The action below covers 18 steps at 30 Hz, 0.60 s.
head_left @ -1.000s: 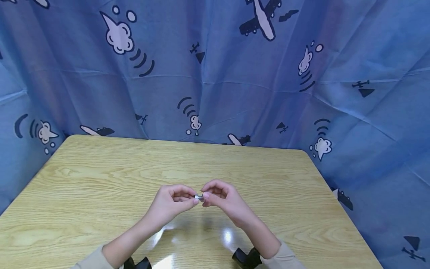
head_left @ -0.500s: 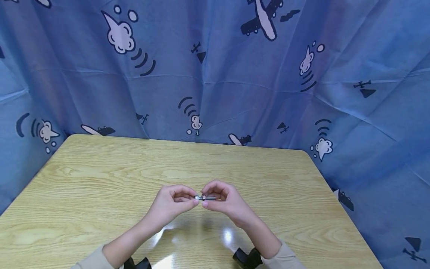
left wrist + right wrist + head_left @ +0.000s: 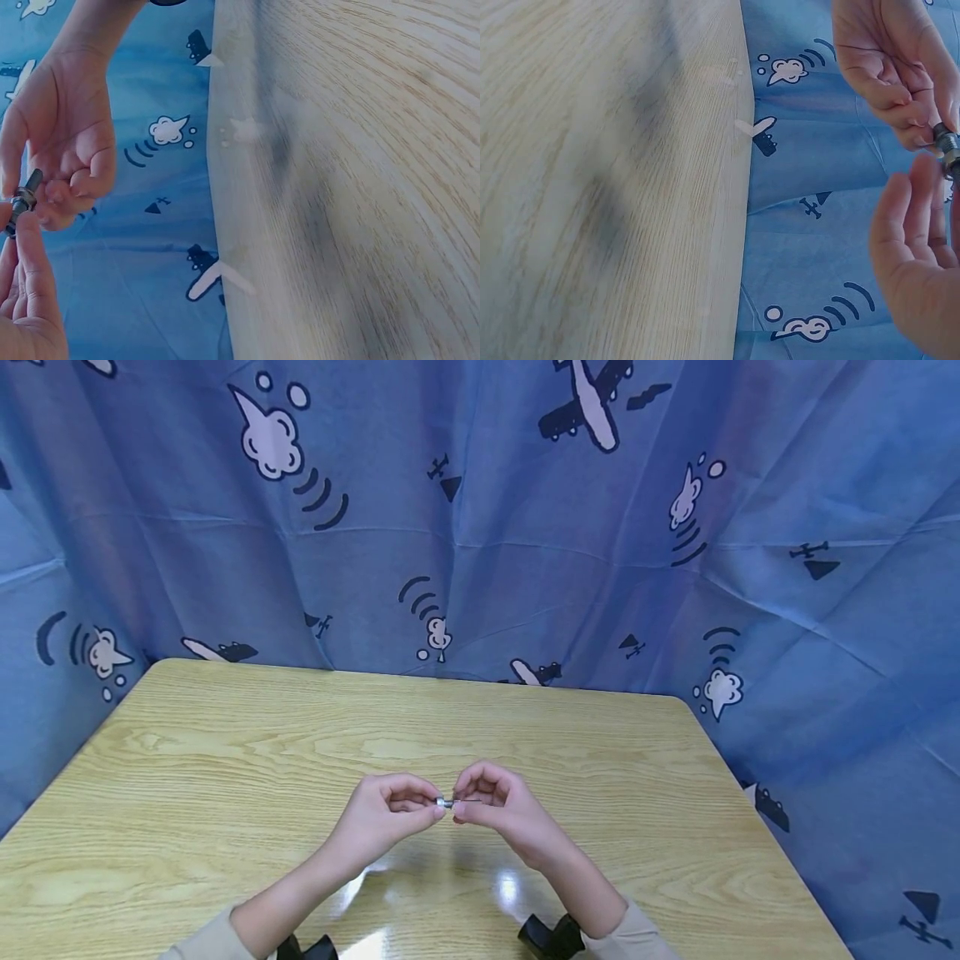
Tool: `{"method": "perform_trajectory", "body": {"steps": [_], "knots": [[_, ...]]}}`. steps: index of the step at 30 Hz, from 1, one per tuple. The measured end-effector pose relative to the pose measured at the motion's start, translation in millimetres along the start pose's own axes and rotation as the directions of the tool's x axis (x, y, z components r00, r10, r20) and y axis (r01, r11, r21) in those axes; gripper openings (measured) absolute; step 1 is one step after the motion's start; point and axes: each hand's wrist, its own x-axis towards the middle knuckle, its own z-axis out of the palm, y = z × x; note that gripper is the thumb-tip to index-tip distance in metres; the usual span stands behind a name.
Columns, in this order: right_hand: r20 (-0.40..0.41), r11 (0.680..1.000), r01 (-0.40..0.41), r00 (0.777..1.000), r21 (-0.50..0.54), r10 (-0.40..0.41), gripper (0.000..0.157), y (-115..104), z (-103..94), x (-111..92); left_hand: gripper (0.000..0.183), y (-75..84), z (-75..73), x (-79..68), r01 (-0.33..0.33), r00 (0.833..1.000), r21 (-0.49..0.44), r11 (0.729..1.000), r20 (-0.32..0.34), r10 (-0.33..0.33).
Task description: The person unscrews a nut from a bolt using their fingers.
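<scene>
Two hands, both grasping. Left hand [image 3: 390, 807]: thumb and fingertips pinch the head end of one metal bolt [image 3: 447, 803]. Right hand [image 3: 498, 803]: thumb and fingertips pinch the same bolt farther along, near one nut [image 3: 25, 197] on its shank. Bolt lies crosswise between the hands, above one wood-grain table [image 3: 315, 735]. Two light sleeves [image 3: 633, 935], two black wrist devices [image 3: 551, 935]. Blue curtain [image 3: 375, 585] behind, printed with several planes and clouds.
</scene>
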Motion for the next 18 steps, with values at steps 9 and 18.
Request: {"method": "perform_trajectory", "body": {"steps": [9, 18], "knots": [[-0.012, 0.999, -0.033, 0.999, -0.016, 0.033, 0.029, 2.6, 1.3, -1.8, 0.023, -1.6, 0.0, 0.9, 0.017, 1.000, -0.002, 1.000, -0.003, -0.017], [-0.036, 0.999, -0.025, 0.999, -0.048, 0.023, 0.035, 3.4, 0.4, -3.1, 0.024, -4.6, -1.0, 1.0, 0.016, 1.000, 0.005, 1.000, -0.007, -0.016]]}}
